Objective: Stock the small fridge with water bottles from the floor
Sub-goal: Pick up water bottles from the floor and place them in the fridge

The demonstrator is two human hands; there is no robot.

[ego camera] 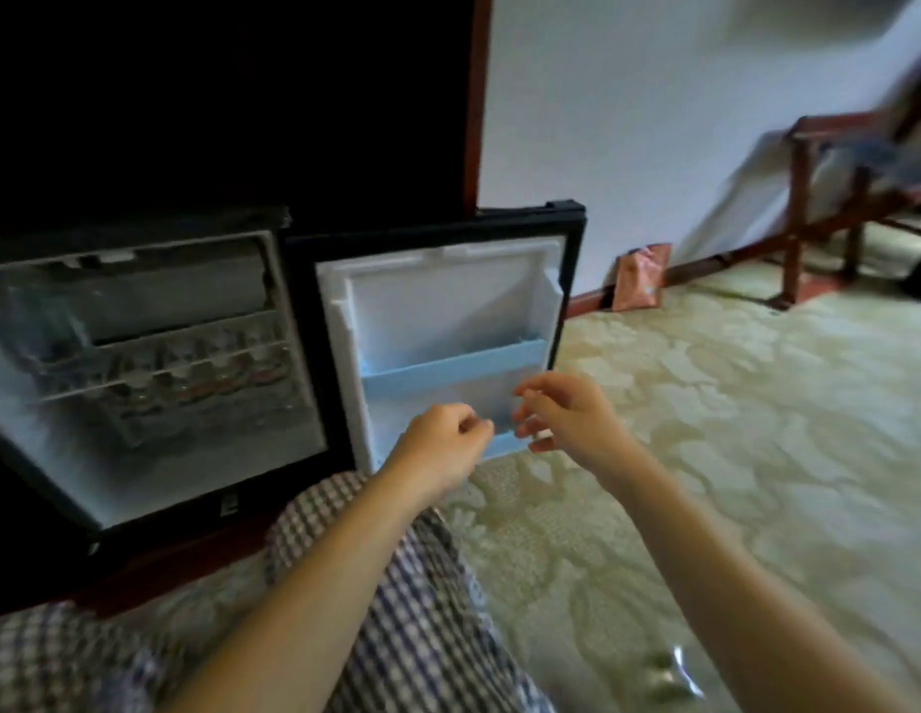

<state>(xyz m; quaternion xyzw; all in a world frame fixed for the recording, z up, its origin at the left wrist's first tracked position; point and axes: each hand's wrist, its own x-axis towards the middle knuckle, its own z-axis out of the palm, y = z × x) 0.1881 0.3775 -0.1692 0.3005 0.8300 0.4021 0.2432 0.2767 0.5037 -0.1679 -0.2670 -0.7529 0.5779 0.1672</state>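
The small black fridge [201, 486] stands open at the left, and several water bottles [201, 375] lie in rows on its wire shelf. Its door [571, 280] swings wide to the right, showing white lining and two pale blue door racks [448, 365] that hold nothing. My left hand [443, 445] hangs in front of the lower door rack with fingers curled in and nothing in it. My right hand [566, 411] is beside it, fingers spread, holding nothing. A clear plastic wrap or bottle [674, 676] glints on the carpet at the bottom edge, blurred.
Pale patterned carpet [730, 429] covers the floor to the right. A pink packet [640, 275] leans against the white wall. A dark wooden chair frame [828, 208] stands at the far right. My checked trouser leg [412, 609] lies in front of the fridge.
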